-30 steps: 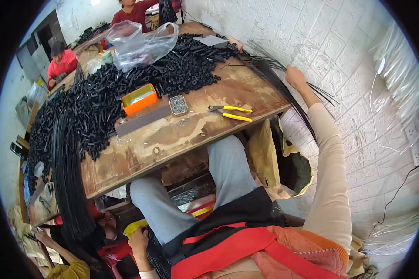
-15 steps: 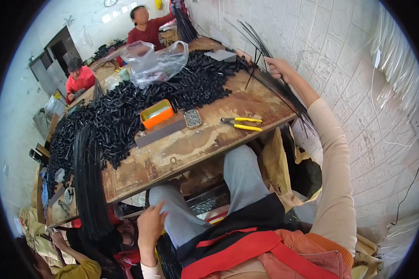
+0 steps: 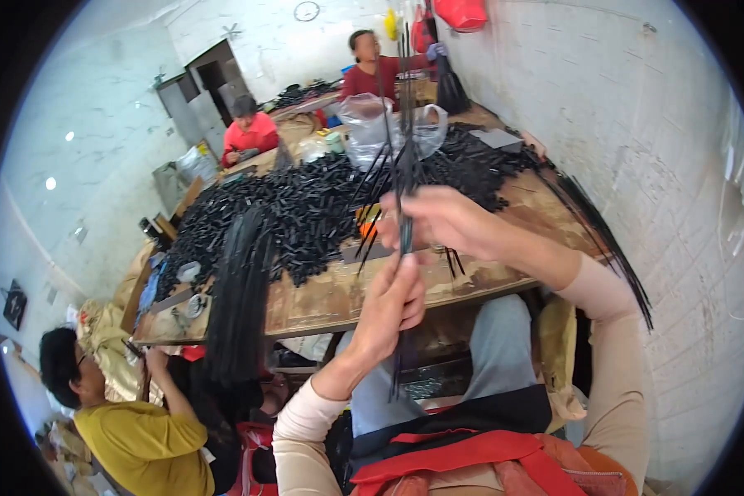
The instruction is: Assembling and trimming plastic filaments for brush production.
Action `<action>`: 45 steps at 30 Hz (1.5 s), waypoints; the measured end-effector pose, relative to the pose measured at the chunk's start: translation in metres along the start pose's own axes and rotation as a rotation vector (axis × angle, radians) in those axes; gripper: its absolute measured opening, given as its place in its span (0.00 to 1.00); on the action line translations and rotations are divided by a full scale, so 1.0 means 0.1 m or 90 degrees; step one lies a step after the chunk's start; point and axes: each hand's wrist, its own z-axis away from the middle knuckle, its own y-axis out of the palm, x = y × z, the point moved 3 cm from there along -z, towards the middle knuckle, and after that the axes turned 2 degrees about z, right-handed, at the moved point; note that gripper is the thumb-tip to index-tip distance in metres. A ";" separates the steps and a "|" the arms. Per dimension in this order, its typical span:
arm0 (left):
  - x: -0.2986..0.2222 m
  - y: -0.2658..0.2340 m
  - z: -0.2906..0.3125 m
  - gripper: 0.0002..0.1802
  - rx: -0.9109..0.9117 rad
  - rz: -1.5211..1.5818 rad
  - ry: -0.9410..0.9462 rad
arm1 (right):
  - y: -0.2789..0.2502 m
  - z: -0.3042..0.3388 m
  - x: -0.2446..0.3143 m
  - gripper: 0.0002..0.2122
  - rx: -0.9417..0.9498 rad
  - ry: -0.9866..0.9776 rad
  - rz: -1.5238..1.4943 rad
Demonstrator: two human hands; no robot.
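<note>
Upright in front of me stands a bunch of thin black rods [image 3: 406, 157], its tops reaching above the table's far side. My left hand [image 3: 391, 302] is closed round its lower part, and the ends hang below the fist. Just above, my right hand [image 3: 442, 219] grips the rods too, its fingers somewhat smeared by motion. Several rods slant outward near the right hand. Beyond both hands, a heap of short black tube-like pieces [image 3: 256, 198] covers much of the wooden table [image 3: 298, 312].
Long black rods [image 3: 240, 306] hang over the table's front edge at left; another bundle [image 3: 612, 236] juts past the right edge. An orange box [image 3: 370, 220] and clear plastic bag [image 3: 368, 136] lie beyond my hands. A person in yellow [image 3: 145, 438] sits left; two others work farther back.
My right hand has come from the rod bundle at the right table edge to the middle with rods. My left hand has risen from my lap and closed on them. The view has swung left.
</note>
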 end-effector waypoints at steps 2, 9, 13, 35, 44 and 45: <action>-0.04 -0.32 0.17 0.21 -0.027 0.003 0.089 | -0.03 0.14 0.03 0.18 0.149 0.056 0.133; -0.06 -0.61 0.37 0.20 -0.084 0.015 0.100 | -0.56 -0.43 0.20 0.17 -0.104 -0.122 0.494; 0.02 -0.64 0.44 0.20 -0.070 -0.015 0.079 | -0.38 -0.79 0.11 0.16 -0.057 -0.142 0.230; 0.13 -0.61 0.84 0.19 -0.038 -0.067 -0.020 | -0.53 -0.40 0.11 0.11 -0.056 -0.211 0.399; 0.32 -1.03 1.94 0.25 -0.192 -0.084 0.078 | -2.40 -0.13 0.83 0.14 -0.341 -0.237 0.021; 0.26 -1.03 1.94 0.27 -0.218 -0.065 0.094 | -2.78 0.01 0.99 0.14 -0.380 -0.234 0.043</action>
